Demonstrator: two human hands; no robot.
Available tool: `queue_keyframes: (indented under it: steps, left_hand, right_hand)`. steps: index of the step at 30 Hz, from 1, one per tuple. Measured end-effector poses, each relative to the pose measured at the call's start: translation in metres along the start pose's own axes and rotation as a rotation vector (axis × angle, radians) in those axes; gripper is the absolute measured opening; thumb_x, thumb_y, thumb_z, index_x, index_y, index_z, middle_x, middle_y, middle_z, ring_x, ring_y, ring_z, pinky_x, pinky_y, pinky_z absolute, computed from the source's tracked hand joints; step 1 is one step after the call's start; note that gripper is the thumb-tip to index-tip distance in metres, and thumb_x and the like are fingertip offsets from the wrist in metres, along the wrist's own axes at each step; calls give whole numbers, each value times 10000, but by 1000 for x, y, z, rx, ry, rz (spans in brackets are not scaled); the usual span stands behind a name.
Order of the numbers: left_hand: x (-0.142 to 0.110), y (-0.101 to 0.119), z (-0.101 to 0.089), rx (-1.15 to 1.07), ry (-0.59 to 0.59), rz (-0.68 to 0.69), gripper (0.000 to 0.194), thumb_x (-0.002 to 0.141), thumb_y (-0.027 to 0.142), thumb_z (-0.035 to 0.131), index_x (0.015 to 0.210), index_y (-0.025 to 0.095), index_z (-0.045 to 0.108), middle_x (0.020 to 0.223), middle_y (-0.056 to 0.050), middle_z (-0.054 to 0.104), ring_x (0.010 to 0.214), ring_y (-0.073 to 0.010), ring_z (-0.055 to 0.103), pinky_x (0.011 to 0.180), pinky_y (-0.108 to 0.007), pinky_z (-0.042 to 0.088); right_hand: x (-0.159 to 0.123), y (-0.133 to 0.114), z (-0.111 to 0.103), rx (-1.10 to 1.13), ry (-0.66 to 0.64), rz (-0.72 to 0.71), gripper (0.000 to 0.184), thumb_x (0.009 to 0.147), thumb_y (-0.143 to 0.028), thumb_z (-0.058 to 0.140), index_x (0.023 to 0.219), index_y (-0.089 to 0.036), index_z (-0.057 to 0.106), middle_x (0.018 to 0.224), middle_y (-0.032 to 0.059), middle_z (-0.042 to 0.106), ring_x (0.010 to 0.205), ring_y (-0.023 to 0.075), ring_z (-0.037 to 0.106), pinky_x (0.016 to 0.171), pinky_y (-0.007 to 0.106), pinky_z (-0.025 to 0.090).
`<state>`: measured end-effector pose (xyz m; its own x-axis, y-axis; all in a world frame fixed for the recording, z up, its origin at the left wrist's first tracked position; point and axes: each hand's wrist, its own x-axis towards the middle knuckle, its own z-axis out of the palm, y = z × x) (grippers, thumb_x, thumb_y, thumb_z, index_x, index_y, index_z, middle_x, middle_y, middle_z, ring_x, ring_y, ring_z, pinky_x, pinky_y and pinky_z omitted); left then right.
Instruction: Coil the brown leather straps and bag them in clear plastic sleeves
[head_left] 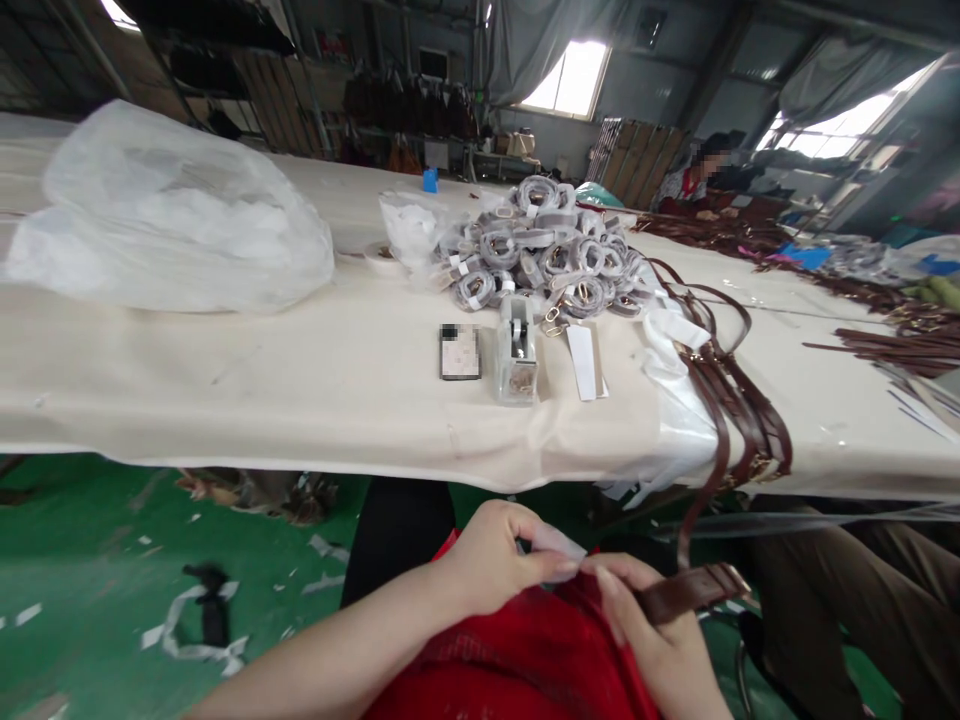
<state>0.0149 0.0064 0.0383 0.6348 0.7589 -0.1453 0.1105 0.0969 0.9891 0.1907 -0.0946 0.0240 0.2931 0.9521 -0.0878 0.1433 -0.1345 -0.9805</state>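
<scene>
My left hand (499, 560) is closed, pinching a small whitish translucent strip (559, 545) between thumb and fingers above my lap. My right hand (649, 610) meets it fingertip to fingertip, closed around a brown leather strap (694, 592) with a metal buckle at its end. The strap's tail rises toward several brown straps (739, 420) draped over the table edge. Straight ahead on the table stands a clear tape dispenser (517, 355). Whether the strip touches the strap is hidden by my fingers.
A heap of wrapped coiled straps (540, 250) lies behind the dispenser. White paper cards (586, 362) and a phone-like item (460, 355) flank it. A large plastic bag (180, 220) sits left. Another person (694, 185) is at the far right; someone's trousered legs (840, 600) are close by.
</scene>
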Motion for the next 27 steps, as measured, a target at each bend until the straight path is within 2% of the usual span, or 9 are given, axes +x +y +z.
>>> queue_keyframes:
  steps: [4,7,10,13,18,23,27]
  left_hand:
    - [4,-18,-4,282,-37,-1,214,728,372,801,721,158,792,730,-48,755,707,-182,682,639,-233,477]
    - [11,-38,-2,539,-128,29,274,740,431,795,691,162,776,665,-23,703,662,-160,641,595,-228,420]
    - [15,-56,1,662,-226,74,283,767,458,771,715,180,774,678,-12,701,661,-149,637,582,-223,388]
    - [15,-66,5,710,-278,96,270,768,463,768,717,198,774,723,-12,725,683,-152,649,583,-221,381]
    - [13,-70,9,734,-303,53,267,748,474,776,693,212,768,727,-8,733,681,-160,656,579,-223,382]
    - [15,-60,12,680,-296,62,258,745,476,775,733,218,783,746,-18,739,688,-168,658,612,-234,406]
    - [16,-50,14,580,-316,77,222,745,456,779,778,237,791,776,-18,746,731,-180,667,641,-238,424]
  right_hand:
    - [-2,-34,-33,230,86,-76,353,917,-490,575,868,-194,761,439,-31,441,415,126,378,420,278,278]
    - [1,-64,-50,379,71,-128,365,927,-500,526,875,-223,758,378,-37,394,372,128,343,410,292,260]
    - [4,-91,-52,526,17,-170,342,926,-469,518,847,-234,754,331,-50,307,325,124,257,381,307,220]
    - [6,-108,-45,590,24,-203,372,948,-454,475,798,-238,737,326,-55,253,322,121,185,367,322,196]
    - [10,-116,-37,636,-39,-206,371,954,-468,476,778,-243,712,330,-48,291,321,120,197,366,337,213]
    - [14,-107,-32,642,-53,-229,393,974,-455,442,773,-240,702,327,-66,256,334,111,161,380,317,219]
    - [17,-97,-28,650,-70,-190,397,975,-459,427,784,-245,701,333,-73,239,348,111,153,399,304,247]
